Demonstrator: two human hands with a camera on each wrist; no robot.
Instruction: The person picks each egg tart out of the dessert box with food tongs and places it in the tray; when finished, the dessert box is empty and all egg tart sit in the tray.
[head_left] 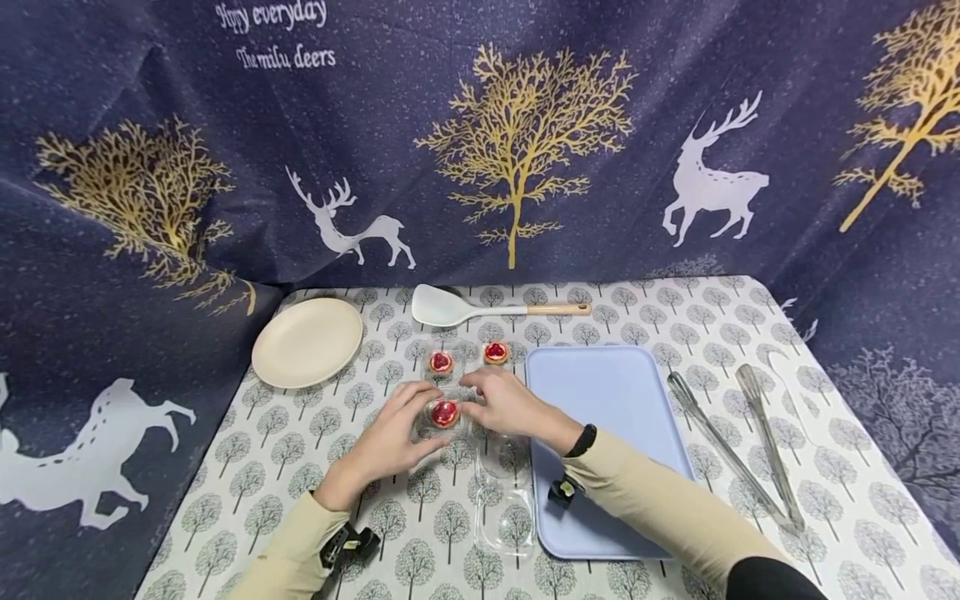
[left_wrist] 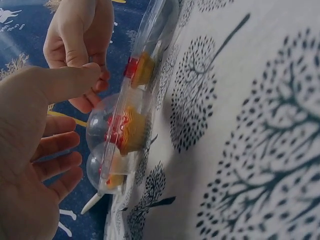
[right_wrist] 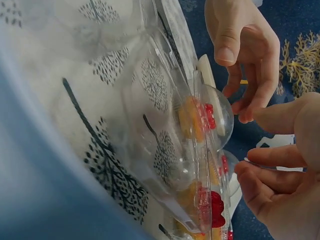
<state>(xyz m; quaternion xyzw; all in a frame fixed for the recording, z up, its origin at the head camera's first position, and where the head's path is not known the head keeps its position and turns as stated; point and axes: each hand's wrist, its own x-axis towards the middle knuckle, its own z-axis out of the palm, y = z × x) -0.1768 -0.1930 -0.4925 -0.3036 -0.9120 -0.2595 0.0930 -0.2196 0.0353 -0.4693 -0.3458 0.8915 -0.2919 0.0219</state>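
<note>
Small tarts with red fruit on top sit in a clear plastic clamshell box. In the head view one tart lies between the hands, under a clear dome that shows in the left wrist view. Farther back are a second tart and a third tart. My left hand is at the left of the front tart, fingers relaxed and holding nothing. On the other side, my right hand has loosely bent fingers with nothing between them. Both wrist views show the fingers apart from the domes.
Empty clear plastic cups extend toward the front, beside a blue tray under the right forearm. A cream plate stands at the back left. Behind the box lies a white turner with a wooden handle. Metal tongs lie at the right.
</note>
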